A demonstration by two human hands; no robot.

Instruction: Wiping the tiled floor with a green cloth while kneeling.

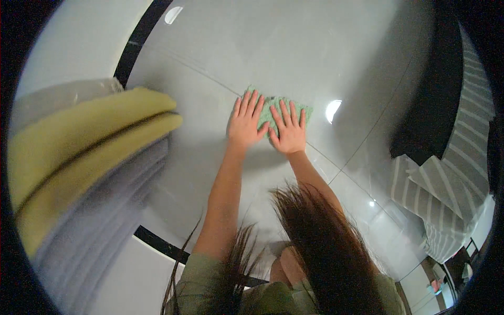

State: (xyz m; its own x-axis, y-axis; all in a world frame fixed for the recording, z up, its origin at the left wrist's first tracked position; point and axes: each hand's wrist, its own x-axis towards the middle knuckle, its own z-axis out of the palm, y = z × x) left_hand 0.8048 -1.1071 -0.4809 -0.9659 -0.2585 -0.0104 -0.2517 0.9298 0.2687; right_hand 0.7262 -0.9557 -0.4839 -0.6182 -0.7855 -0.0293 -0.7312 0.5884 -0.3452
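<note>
A light green cloth (pixel 268 107) lies flat on the glossy tiled floor (pixel 315 47). My left hand (pixel 247 121) rests palm down on its left part, fingers stretched out and pointing away from me. Beside it, my right hand (pixel 290 128) presses on the right part of the cloth with its fingers spread. The two thumbs nearly meet over the near edge. Both hands hide much of the cloth; its far edge and right corner show past the fingertips. Neither hand has its fingers wrapped round anything.
At the left stand thick yellow padding (pixel 94 115) and grey-purple folded fabric (pixel 110 194). Grey striped fabric (pixel 446 194) hangs at the right, beside a dark area. A black strip (pixel 134 50) runs along the wall's foot. Long hair (pixel 325 236) hangs over part of my right arm.
</note>
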